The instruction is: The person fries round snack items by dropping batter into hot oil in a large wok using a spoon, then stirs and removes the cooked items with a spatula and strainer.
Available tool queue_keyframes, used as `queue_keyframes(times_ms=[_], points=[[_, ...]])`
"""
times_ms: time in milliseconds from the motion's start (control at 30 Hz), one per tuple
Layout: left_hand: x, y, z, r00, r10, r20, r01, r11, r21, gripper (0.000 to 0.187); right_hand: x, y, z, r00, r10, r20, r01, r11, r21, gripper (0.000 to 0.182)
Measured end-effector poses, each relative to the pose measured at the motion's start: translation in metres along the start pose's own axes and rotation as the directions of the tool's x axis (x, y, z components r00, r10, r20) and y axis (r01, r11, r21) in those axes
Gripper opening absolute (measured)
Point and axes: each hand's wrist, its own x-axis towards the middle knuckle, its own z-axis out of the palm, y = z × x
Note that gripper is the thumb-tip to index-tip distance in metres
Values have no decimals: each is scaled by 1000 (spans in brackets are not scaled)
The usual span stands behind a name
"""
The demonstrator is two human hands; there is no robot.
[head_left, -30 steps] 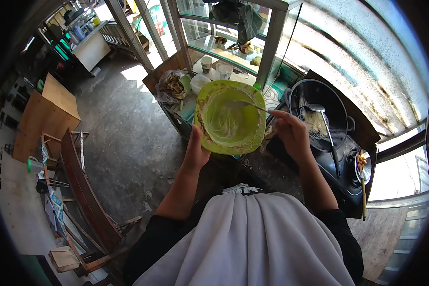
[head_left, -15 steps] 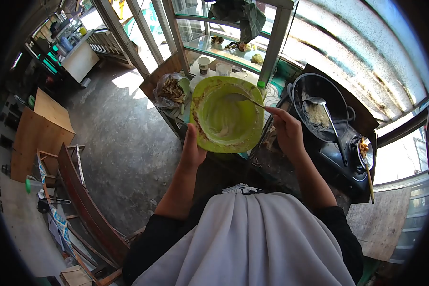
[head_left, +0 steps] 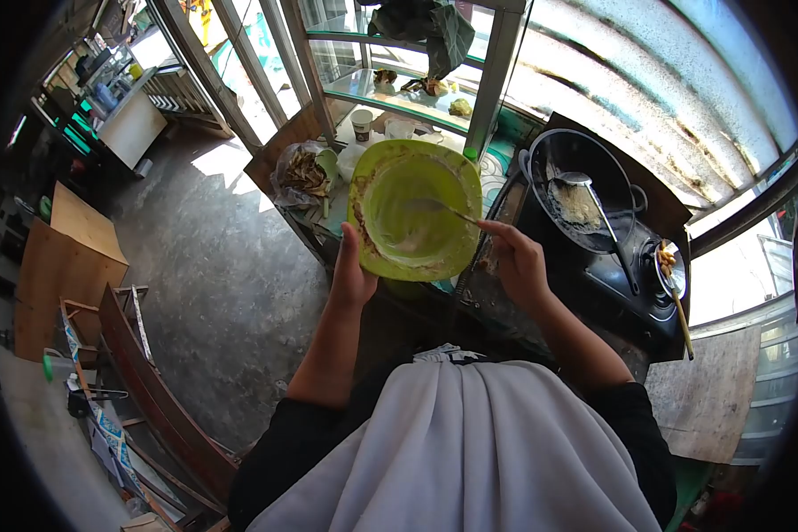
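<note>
My left hand [head_left: 353, 273] grips the lower left rim of a green bowl [head_left: 370, 177], its thumb up along the outer edge. Pale, wet batter [head_left: 403, 230] coats the inside, with brownish smears on the rim. My right hand [head_left: 519, 262] is closed on the handle of a metal spoon [head_left: 457, 213], whose head rests in the batter. Right of the bowl, a black wok [head_left: 594, 146] sits on a stove [head_left: 598, 288]; a ladle [head_left: 605, 213] leans in it beside a pale frying piece [head_left: 575, 206].
A small dish [head_left: 674, 277] with brown pieces stands right of the wok. Behind the bowl are a paper cup [head_left: 361, 125], a plastic bag [head_left: 301, 173] and a glass cabinet [head_left: 492, 80]. A wooden bench [head_left: 151, 381] stands at the left on the concrete floor.
The view has shifted slightly, so the surroundings sit further left. My right hand and the spoon have moved a little lower against the bowl.
</note>
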Motion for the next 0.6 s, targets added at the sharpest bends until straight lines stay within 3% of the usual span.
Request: queue_keyframes(times_ms=[100,200,300,333,433,467,533,600], points=[[1,0,4,1000,-8,-15,8,1000,-1,64,-8,-7,-13,986,-120,111,121,993,4,22],[3,0,-1,998,-47,50,45,998,42,64,13,-18,-37,998,-24,59,28,996,-84,20],[3,-2,4,995,-38,94,33,998,58,67,31,-23,-50,975,-221,36,222,932,-287,18],[4,-1,7,995,-23,97,18,998,52,68,27,-22,-49,979,-201,41,203,923,-328,18],[3,0,15,1000,7,9,-6,998,-59,68,1,-28,-42,990,-119,77,134,960,-244,19],[2,1,15,1000,4,-11,-5,997,-79,66,-5,-24,-37,971,-229,63,238,938,-254,15],[0,3,15,999,-12,-53,5,993,-117,63,-2,-31,-39,946,-301,118,322,913,-251,15],[-3,2,11,1000,-17,-1,17,998,-62,65,8,-44,-46,927,-356,122,376,886,-270,14]])
